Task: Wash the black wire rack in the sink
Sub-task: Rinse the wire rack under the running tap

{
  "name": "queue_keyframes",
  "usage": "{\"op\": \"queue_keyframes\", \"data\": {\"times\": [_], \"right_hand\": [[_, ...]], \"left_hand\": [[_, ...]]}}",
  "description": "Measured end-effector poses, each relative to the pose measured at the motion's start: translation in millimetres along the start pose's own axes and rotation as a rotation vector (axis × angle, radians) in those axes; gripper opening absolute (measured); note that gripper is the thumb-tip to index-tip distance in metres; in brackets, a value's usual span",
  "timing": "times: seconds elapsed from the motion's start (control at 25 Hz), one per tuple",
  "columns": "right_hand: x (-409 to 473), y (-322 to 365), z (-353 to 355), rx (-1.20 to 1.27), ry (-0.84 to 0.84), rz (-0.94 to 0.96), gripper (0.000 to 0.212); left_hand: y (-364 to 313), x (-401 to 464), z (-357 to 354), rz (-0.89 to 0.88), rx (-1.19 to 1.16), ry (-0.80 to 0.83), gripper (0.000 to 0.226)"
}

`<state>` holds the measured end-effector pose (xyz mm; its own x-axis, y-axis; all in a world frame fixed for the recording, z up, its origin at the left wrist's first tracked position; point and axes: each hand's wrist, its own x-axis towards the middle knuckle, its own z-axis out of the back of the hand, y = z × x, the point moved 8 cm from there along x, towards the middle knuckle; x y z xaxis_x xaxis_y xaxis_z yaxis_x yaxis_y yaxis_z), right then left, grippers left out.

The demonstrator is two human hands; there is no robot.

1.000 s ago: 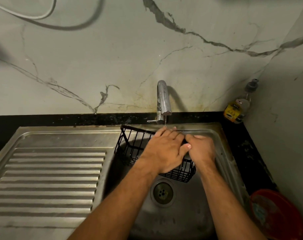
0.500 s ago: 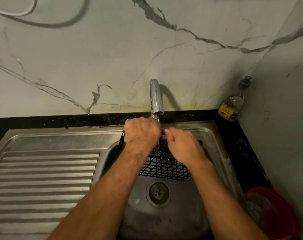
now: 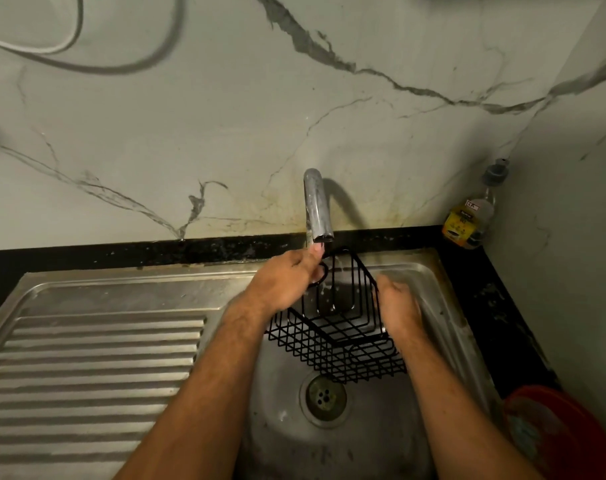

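- Left hand (image 3: 283, 284) grip: fingers curled around the far-left edge of the black wire rack (image 3: 343, 336), thumb tip up just under the faucet (image 3: 317, 207) spout.
- Black wire rack held tilted over the sink (image 3: 429, 282) basin, its open side facing the camera, mesh side lowest and nearest, above the drain (image 3: 325, 396).
- Thin water stream drops from the spout into the rack's far end; droplets visible inside the wire frame.
- Right hand (image 3: 396, 308) grip: pressed against the rack's right side, fingers wrapped on the wire edge; fingertips hidden behind the hand, so exact hold cannot be told.
- Ribbed steel drainboard (image 3: 93, 368) lies left of the basin, both forearms crossing in from the bottom edge.
- Black counter (image 3: 485, 299) strip runs along the marble-patterned wall (image 3: 225, 116).
- Soap bottle (image 3: 469, 220) with yellow label stands in the far-right corner on the counter.
- Red tub (image 3: 561, 434) sits at lower right, beside the sink's right rim, partly cut off by the frame.
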<state>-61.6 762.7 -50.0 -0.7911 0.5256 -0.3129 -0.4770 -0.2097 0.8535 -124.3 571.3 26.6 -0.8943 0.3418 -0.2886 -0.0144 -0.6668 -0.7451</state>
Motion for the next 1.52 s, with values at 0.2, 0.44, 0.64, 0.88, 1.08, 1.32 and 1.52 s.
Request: {"op": "queue_keyframes", "data": {"times": [0.2, 0.44, 0.64, 0.88, 1.08, 1.32, 1.52], "right_hand": [[4.0, -15.6, -4.4, 0.021, 0.036, -0.093, 0.045], [-7.6, 37.1, -39.9, 0.207, 0.377, 0.164, 0.044], [-32.4, 57.8, -39.3, 0.332, 0.536, 0.13, 0.05], [-59.2, 40.7, -41.2, 0.285, 0.599, -0.125, 0.063], [-41.8, 33.1, -33.9, 0.144, 0.242, -0.092, 0.015], [-28.4, 3.9, -22.8, 0.348, 0.195, -0.209, 0.01], [-21.5, -24.5, -15.1, 0.496, 0.252, -0.321, 0.019]], "left_hand": [[26.6, -2.0, 16.3, -0.027, -0.084, -0.1, 0.055], [23.8, -6.6, 32.5, 0.135, 0.116, -0.2, 0.056], [2.5, -12.1, 48.0, 0.153, 0.202, -0.225, 0.049], [8.1, -12.0, 39.4, 0.206, 0.327, -0.205, 0.047], [-0.3, -14.1, 26.0, 0.092, 0.277, -0.254, 0.036], [19.9, -38.1, -8.6, -0.258, -0.244, -0.134, 0.06], [83.7, -42.6, -22.8, -0.235, -0.019, -0.193, 0.06]]}}
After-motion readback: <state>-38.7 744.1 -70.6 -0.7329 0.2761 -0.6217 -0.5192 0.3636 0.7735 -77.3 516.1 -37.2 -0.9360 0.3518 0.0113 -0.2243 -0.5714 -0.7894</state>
